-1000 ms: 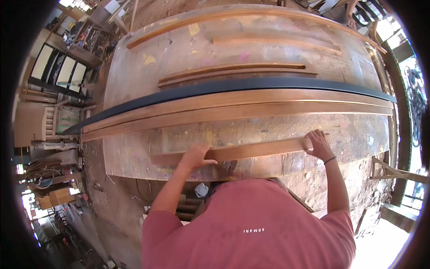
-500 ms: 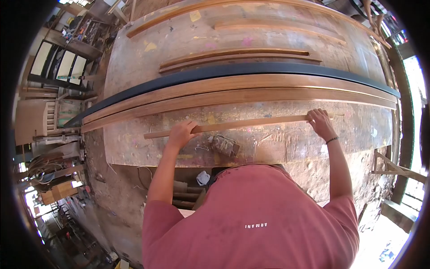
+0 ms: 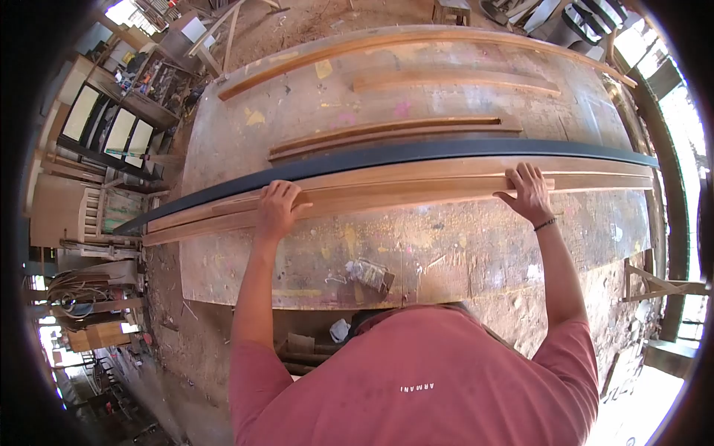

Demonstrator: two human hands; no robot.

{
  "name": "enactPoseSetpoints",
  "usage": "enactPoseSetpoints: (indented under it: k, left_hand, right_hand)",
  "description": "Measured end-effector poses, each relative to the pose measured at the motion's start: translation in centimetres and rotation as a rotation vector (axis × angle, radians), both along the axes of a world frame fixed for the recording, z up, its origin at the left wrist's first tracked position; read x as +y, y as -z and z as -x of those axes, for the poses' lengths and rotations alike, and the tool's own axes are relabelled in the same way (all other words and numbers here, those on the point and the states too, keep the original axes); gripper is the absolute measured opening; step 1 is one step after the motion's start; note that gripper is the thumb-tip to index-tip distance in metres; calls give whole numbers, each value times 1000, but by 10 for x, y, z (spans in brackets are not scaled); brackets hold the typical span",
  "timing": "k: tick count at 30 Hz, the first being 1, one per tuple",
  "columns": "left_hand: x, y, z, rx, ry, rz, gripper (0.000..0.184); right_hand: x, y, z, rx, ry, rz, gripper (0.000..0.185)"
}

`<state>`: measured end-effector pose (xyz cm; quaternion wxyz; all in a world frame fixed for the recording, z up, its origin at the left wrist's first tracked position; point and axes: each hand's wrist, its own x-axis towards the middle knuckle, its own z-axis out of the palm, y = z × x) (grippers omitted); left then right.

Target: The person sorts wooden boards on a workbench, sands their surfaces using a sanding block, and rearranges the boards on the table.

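A thin wooden strip (image 3: 416, 180) lies along the long wooden boards (image 3: 595, 181), partly blending in with them. My left hand (image 3: 279, 209) is over the strip's left part, its fingers curled across the far edge and the thumb on the near side. Close to the strip's right end, my right hand (image 3: 529, 195) grips it with fingers bent over the top and the thumb out to the left. Directly behind the boards runs a long dark blue-grey bar (image 3: 416, 153). The undersides of both hands are hidden.
A stained worktable (image 3: 446, 260) carries everything. Near its front edge sits a worn, wrapped block (image 3: 370, 276). Farther back lie short wooden strips (image 3: 394, 135), a pale board (image 3: 454, 80) and a long curved-looking strip (image 3: 424, 37). Framed panels (image 3: 104, 126) stand at the left.
Both hands have moved forward with the wooden strip, from the bare tabletop onto the long boards. The camera view has tilted up, showing more floor beyond the table.
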<state>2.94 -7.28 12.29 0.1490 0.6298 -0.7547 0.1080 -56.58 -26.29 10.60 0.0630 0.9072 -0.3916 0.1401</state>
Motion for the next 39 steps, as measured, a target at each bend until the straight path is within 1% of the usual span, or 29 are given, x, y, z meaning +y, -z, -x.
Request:
enactPoseSetpoints:
  k: [1,2,3,4,5,6,7,8,9,11,12,13,14,15,17,19,20,21,23,25,27,29,30,32,33,35,38,39]
  left_hand:
    - [-15,-5,-6,53,-42,-78,43]
    - [-28,-11,-11,107,-82,-161,45]
    - [-42,-16,-16,102,-79,-149,45]
    - [-54,-21,-23,158,-121,-271,47]
    - [-66,-25,-29,215,-164,-394,48]
    - [-76,-32,-34,212,-166,-388,48]
    - [-84,-39,-38,257,-179,-495,48]
    - [-95,-43,-43,302,-192,-599,49]
    - [-105,-41,-50,302,-195,-596,49]
    - [-122,-33,-64,329,-114,-568,56]
    - [-131,-34,-67,331,-120,-572,56]
    - [-141,-33,-68,280,-80,-590,62]
    - [-150,-31,-69,229,-39,-605,68]
    - [-158,-24,-71,231,-43,-610,68]
    - [-179,-6,-74,23,-44,-525,73]
    - [-201,11,-77,49,-53,-520,71]
    - [-210,21,-79,73,-64,-510,71]
    - [-216,30,-80,81,-64,-534,71]
    - [-237,41,-80,90,17,-488,70]
    - [-251,49,-79,147,17,-528,70]
    - [-254,60,-76,204,10,-571,70]
    - [-260,70,-70,172,-42,-711,72]
    - [-259,81,-70,179,-35,-720,72]
    - [-255,99,-75,140,6,-615,76]
    - [-254,99,-74,145,16,-618,76]
    - [-255,96,-65,144,-113,-671,78]
    - [-256,103,-70,127,-78,-624,74]
    - [-259,97,-69,120,-84,-622,74]
  right_hand:
    - [-14,-10,-8,-6,1,16,65]
    - [-25,-18,-16,-19,-28,-2,71]
    - [-36,-27,-24,-31,-58,-17,78]
    - [-46,-31,-30,-7,-93,0,86]
    - [-57,-32,-34,-12,-94,9,86]
    - [-67,-29,-38,1,-124,5,85]
    - [-76,-24,-43,15,-155,-4,83]
    - [-90,-14,-44,14,-180,6,78]
    - [-104,-13,-45,14,-183,9,78]
    - [-126,-4,-50,0,-209,-39,72]
    - [-133,-10,-53,-30,-201,-76,66]
    - [-143,-12,-57,-30,-207,-84,66]
    - [-156,-13,-60,-8,-149,-168,65]
    - [-169,-11,-62,14,-89,-251,64]
    - [-199,-1,-63,-1,-96,-294,63]
    - [-225,16,-64,-31,-122,-356,68]
    - [-233,27,-63,-13,-137,-239,68]
    - [-242,34,-62,-6,-137,-263,68]
    - [-268,40,-62,-28,-79,-476,67]
    - [-281,45,-60,11,-109,-497,64]
    - [-287,53,-58,64,-49,-596,64]
    - [-293,70,-49,99,-61,-591,65]
    - [-294,76,-47,129,-71,-596,65]
    - [-295,87,-45,160,-74,-600,66]
    - [-294,92,-45,141,-68,-577,67]
    - [-290,94,-42,138,-39,-549,68]
    - [-289,95,-42,166,-61,-523,72]
    - [-289,93,-44,159,-66,-521,72]
